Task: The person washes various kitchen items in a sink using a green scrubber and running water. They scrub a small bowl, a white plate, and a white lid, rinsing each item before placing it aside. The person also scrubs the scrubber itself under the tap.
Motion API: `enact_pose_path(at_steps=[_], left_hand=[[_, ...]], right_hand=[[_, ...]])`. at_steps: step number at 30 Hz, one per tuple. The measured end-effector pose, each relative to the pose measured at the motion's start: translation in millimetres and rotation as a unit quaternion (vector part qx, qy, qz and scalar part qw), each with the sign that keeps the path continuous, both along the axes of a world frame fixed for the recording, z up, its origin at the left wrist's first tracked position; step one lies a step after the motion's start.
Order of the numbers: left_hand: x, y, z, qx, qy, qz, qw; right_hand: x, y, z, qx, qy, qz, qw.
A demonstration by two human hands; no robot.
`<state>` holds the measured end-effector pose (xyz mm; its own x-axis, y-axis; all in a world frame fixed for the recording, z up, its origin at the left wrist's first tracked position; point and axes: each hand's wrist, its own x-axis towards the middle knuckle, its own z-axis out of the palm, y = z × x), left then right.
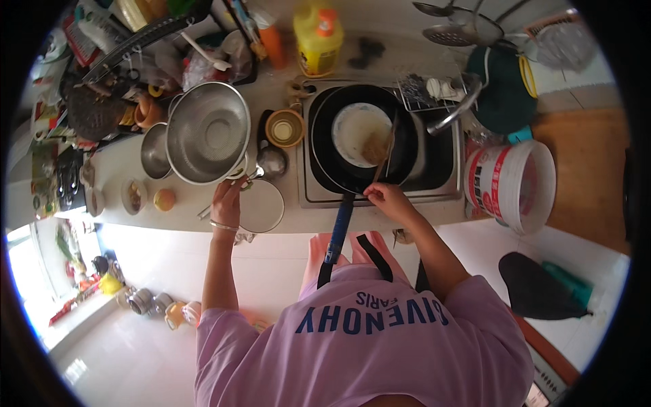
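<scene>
My left hand (227, 200) is at the counter's front, its fingertips at the handle of a metal ladle or spoon (273, 162), just below a metal colander (209, 132). Whether the fingers grip the handle or the colander's rim is unclear. A round white lid or plate (262, 206) lies right beside this hand. At the sink, my right hand (385, 199) pinches the ends of chopsticks (390, 147), which slant across a black wok (325, 145). A patterned plate (351, 122) with cloudy liquid and brownish matter sits in the wok. The wok's blue-wrapped handle (339, 229) points towards me.
The steel sink (305, 196) holds the wok; the faucet (455, 109) reaches over its right side. Further right stands a white and red bucket (508, 185). On the left counter are a metal bowl (155, 151), an onion-like round item (164, 200) and a small bowl (134, 196).
</scene>
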<state>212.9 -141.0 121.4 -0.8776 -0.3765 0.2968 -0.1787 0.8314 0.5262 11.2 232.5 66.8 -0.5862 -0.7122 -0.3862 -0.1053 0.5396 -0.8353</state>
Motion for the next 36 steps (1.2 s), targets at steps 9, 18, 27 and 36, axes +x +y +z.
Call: enact_pose_path(at_steps=[9, 18, 27, 36], left_hand=[[21.7, -34.8, -19.9, 0.093, -0.01, 0.048, 0.994], [36.9, -87.5, -94.9, 0.061, -0.046, 0.002, 0.997], [83.4, -73.8, -40.5, 0.067, -0.085, 0.117, 0.987], [32.3, 32.1, 45.4, 0.184, 0.0, 0.198, 0.963]], right_hand=[[0.8, 1.4, -12.0, -0.006, 0.072, -0.102, 0.992], [-40.5, -5.9, -38.1, 0.035, 0.245, -0.193, 0.949], [-86.3, -38.9, -59.0, 0.204, 0.204, -0.342, 0.894], [-137.2, -19.9, -113.7, 0.324, 0.087, -0.175, 0.926]])
